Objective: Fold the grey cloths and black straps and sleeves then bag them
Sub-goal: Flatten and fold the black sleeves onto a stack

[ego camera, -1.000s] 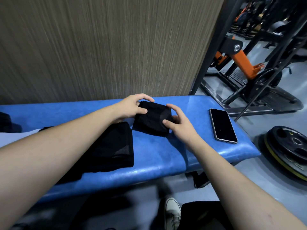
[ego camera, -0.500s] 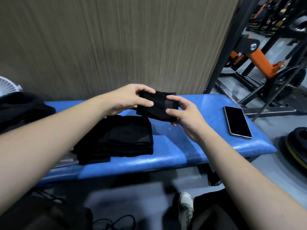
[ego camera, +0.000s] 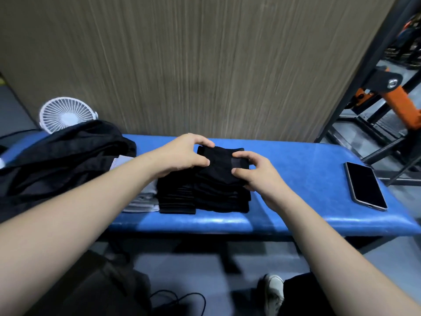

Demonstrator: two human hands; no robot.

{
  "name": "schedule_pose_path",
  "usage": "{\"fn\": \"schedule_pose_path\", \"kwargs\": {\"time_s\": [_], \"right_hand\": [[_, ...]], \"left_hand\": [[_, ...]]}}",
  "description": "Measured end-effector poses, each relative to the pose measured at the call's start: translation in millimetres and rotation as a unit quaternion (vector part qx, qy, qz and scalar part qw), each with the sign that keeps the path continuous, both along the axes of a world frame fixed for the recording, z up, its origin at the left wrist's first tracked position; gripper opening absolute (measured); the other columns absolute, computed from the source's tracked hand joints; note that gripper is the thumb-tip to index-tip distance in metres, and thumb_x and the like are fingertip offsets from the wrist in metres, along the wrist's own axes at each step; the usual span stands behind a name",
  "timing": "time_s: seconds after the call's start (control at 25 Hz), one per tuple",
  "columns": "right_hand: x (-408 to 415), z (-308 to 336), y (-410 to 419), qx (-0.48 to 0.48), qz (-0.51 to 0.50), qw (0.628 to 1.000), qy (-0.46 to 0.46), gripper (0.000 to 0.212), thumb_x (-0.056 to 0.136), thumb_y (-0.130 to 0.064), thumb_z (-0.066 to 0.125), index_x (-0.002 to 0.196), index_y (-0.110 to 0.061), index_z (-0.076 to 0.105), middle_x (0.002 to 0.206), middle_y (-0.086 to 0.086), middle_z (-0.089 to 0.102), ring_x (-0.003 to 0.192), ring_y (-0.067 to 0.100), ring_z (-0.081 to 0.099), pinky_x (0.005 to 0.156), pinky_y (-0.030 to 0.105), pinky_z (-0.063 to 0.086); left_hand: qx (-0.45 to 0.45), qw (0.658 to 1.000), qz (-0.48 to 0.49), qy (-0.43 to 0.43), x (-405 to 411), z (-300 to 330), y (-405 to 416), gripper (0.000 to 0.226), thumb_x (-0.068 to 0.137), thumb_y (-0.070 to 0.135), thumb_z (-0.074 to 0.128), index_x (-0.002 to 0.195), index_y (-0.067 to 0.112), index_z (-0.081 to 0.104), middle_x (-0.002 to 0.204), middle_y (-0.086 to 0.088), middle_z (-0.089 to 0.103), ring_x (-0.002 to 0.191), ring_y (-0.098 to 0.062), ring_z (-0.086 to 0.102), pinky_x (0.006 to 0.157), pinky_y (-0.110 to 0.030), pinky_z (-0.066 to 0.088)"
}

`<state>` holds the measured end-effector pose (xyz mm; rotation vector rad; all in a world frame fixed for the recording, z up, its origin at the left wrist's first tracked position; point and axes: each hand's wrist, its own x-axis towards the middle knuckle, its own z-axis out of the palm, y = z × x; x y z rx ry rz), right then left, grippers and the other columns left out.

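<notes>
Both hands on one folded black sleeve (ego camera: 219, 164), right above the black stack (ego camera: 202, 195) mid-table (ego camera: 296, 169): left hand (ego camera: 184, 153) pinching its left edge with thumb under and fingers (ego camera: 202, 141) curled over the top, right hand (ego camera: 255, 172) pinching the right edge the same way. Grey cloths (ego camera: 142, 201) tucked just left of the stack, touching it, black bag (ego camera: 61, 156) heaped further left with a white fan (ego camera: 66, 115) behind. Phone (ego camera: 365, 185) flat near the right end, well apart from everything.
</notes>
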<state>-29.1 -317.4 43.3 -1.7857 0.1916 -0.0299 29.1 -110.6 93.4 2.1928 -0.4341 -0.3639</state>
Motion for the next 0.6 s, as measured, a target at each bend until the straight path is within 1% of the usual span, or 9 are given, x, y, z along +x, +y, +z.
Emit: {"fn": "schedule_pose_path", "kwargs": {"time_s": [0.04,0.08,0.16,0.24,0.28,0.36,0.4,0.52,0.6], "right_hand": [[2,-3,1,-0.029,0.000,1.000,-0.006,0.037,0.088,-0.006,0.067,0.121,-0.024,0.065,0.108,-0.006,0.062,0.074,0.012,0.061,0.058,0.018,0.048],[4,-8,2,-0.072,0.002,0.997,-0.014,0.037,0.087,-0.008,0.069,0.120,-0.026,0.065,0.109,-0.004,0.060,0.080,0.013,0.060,0.066,0.021,0.049],[9,-18,2,-0.189,0.016,0.981,-0.026,0.038,0.086,-0.015,0.072,0.120,-0.029,0.066,0.111,0.001,0.053,0.091,0.013,0.055,0.086,0.028,0.049],[12,-28,2,-0.282,0.034,0.959,-0.028,0.038,0.086,-0.021,0.072,0.122,-0.031,0.065,0.108,0.002,0.045,0.101,0.016,0.050,0.100,0.031,0.043],[13,-31,2,-0.301,0.035,0.953,-0.028,0.038,0.086,-0.023,0.072,0.123,-0.031,0.064,0.108,0.002,0.042,0.106,0.020,0.048,0.104,0.032,0.040],[15,-33,-2,-0.295,0.025,0.955,-0.019,0.038,0.086,-0.022,0.072,0.123,-0.029,0.065,0.110,0.003,0.041,0.111,0.024,0.046,0.107,0.034,0.038],[15,-32,-4,-0.279,0.020,0.960,-0.013,0.038,0.086,-0.019,0.073,0.122,-0.026,0.066,0.111,0.004,0.041,0.110,0.024,0.047,0.105,0.035,0.041],[14,-30,-9,-0.249,0.008,0.969,0.009,0.037,0.085,-0.007,0.072,0.120,-0.015,0.066,0.111,0.006,0.043,0.094,0.017,0.052,0.097,0.035,0.050],[13,-31,-10,-0.248,0.004,0.969,0.021,0.037,0.084,-0.004,0.070,0.120,-0.012,0.066,0.114,0.008,0.045,0.090,0.016,0.052,0.092,0.031,0.051]], "left_hand": [[0.018,1.000,-0.007,-0.017,1,-4,1,0.038,0.087,0.014,0.069,0.121,0.031,0.063,0.079,0.014,0.061,0.055,0.003,0.053,0.055,-0.012,0.041],[0.043,0.998,-0.020,-0.044,1,-9,1,0.038,0.088,0.014,0.068,0.123,0.030,0.062,0.097,0.011,0.059,0.066,0.005,0.054,0.063,-0.013,0.042],[0.110,0.986,-0.052,-0.111,5,-22,1,0.037,0.090,0.015,0.063,0.125,0.029,0.062,0.126,0.007,0.046,0.090,0.002,0.055,0.084,-0.020,0.041],[0.179,0.968,-0.069,-0.161,9,-34,1,0.035,0.094,0.024,0.059,0.128,0.030,0.061,0.139,0.008,0.038,0.115,-0.011,0.053,0.099,-0.028,0.039],[0.211,0.957,-0.077,-0.185,11,-39,1,0.035,0.096,0.030,0.057,0.131,0.031,0.060,0.143,0.008,0.036,0.123,-0.015,0.049,0.105,-0.032,0.037],[0.245,0.942,-0.096,-0.209,13,-45,3,0.038,0.099,0.041,0.052,0.135,0.033,0.057,0.147,0.010,0.035,0.128,-0.016,0.046,0.111,-0.037,0.034],[0.245,0.940,-0.104,-0.212,13,-46,3,0.040,0.099,0.045,0.051,0.137,0.034,0.056,0.148,0.012,0.034,0.129,-0.016,0.046,0.112,-0.037,0.034],[0.242,0.942,-0.109,-0.207,12,-52,0,0.044,0.099,0.049,0.049,0.141,0.035,0.053,0.150,0.014,0.032,0.129,-0.019,0.047,0.109,-0.036,0.037],[0.255,0.936,-0.116,-0.214,9,-58,-6,0.045,0.099,0.049,0.049,0.142,0.034,0.052,0.151,0.013,0.030,0.126,-0.023,0.051,0.107,-0.038,0.040]]}}
